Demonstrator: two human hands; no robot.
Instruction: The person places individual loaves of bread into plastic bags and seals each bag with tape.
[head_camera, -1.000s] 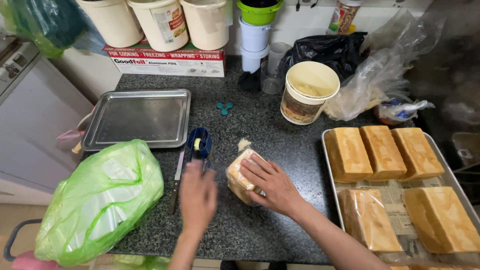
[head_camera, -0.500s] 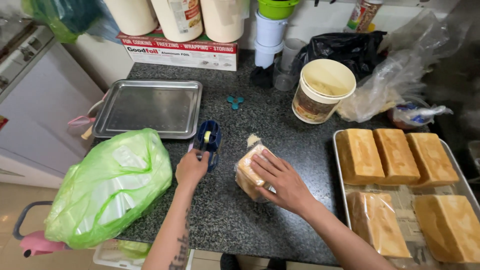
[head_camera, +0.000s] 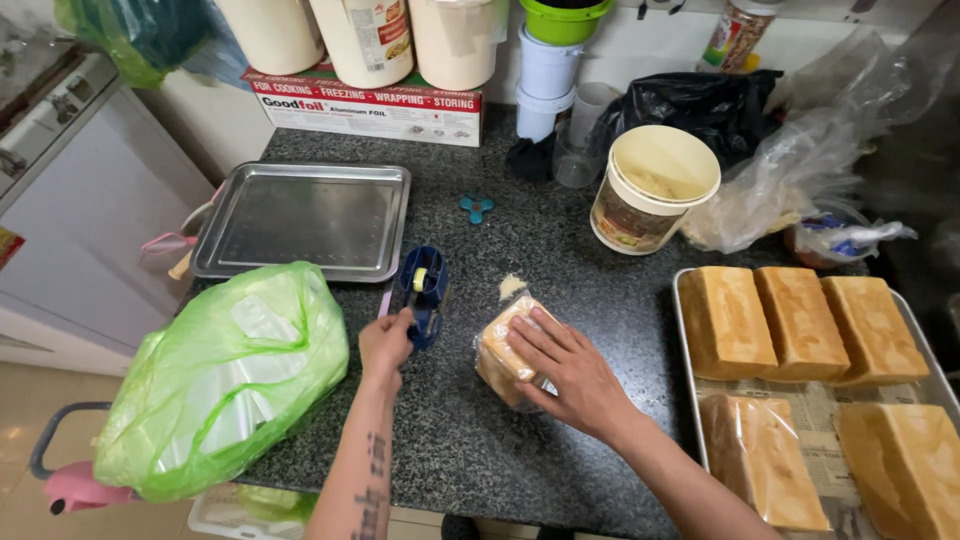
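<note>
Dark granite counter: left hand (head_camera: 385, 343) fingers grip a blue tape dispenser (head_camera: 424, 289), right hand (head_camera: 568, 372) fingers spread flat over a clear-bagged loaf (head_camera: 500, 352).

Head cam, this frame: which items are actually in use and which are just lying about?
In use:
left hand on the blue tape dispenser
right hand pressing the bagged loaf

Lying about:
empty steel tray
green plastic bag
cream tub
tray of loaves
foil box

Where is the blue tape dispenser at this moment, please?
In the head view, the blue tape dispenser stands on the dark counter left of centre, just below the empty metal tray, with the left hand at its near end.
</note>
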